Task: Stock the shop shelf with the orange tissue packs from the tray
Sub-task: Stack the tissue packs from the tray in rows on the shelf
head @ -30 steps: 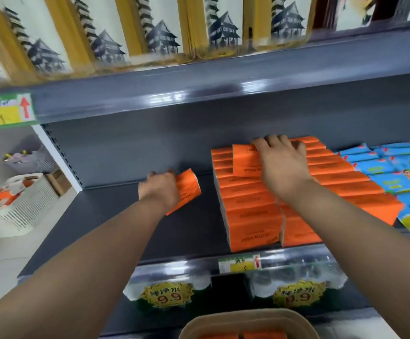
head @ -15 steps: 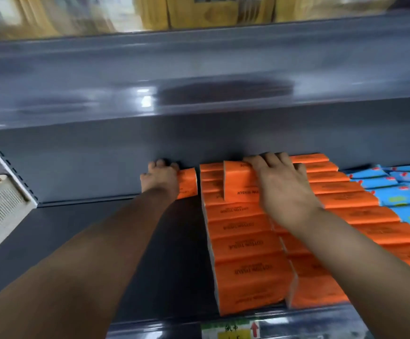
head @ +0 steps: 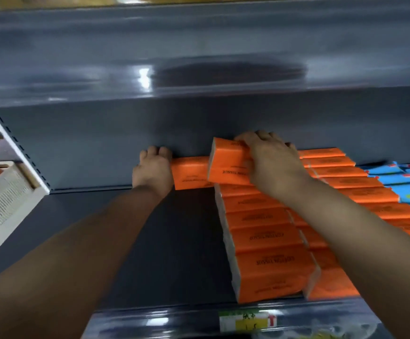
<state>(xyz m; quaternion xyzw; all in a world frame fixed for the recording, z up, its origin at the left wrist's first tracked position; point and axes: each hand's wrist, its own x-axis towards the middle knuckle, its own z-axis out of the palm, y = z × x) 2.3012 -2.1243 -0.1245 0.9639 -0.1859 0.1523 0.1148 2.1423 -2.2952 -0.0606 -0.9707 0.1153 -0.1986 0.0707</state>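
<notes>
Your left hand [head: 153,171] curls its fingers round the left end of an orange pack [head: 190,176] lying at the far wall [head: 89,148], long axis left to right; your right hand [head: 272,165] grips a second pack [head: 227,165] just right of it, above the stocked rows [head: 267,241]

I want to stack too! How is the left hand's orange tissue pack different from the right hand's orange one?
The left-hand orange tissue pack, a plastic-wrapped block, sits low on the grey metal shelf by the back wall; the right-hand orange tissue pack sits higher, on the stacked orange rows. The left hand holds its pack's left end; the right hand grips its pack's right end. Both look the same colour and shape.
</notes>
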